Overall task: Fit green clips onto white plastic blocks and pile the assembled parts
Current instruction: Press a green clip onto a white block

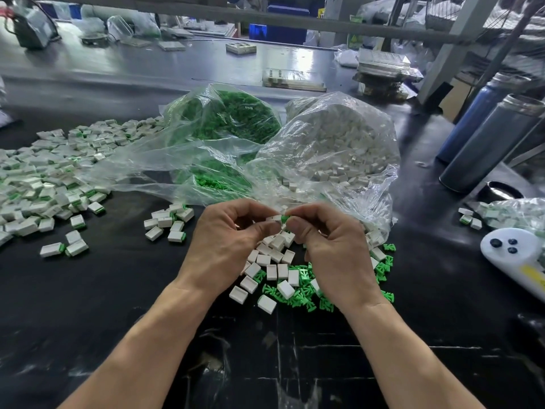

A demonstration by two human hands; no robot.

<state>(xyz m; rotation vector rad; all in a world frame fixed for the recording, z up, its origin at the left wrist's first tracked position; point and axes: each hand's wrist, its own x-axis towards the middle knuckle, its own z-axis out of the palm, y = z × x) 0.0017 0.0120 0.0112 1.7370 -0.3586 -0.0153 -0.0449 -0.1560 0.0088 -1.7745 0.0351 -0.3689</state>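
Observation:
My left hand pinches a white plastic block above the black table. Against the block's right end, my right hand pinches a green clip. Below both hands lie several loose white blocks mixed with loose green clips. One clear bag holds green clips, and the clear bag beside it holds white blocks. A large pile of assembled parts spreads over the table's left side, with a smaller cluster nearer my hands.
Two dark metal flasks stand at the right, a lid beside them. A white controller-like device lies at the right edge, next to another bag of parts. Trays and bags crowd the far table.

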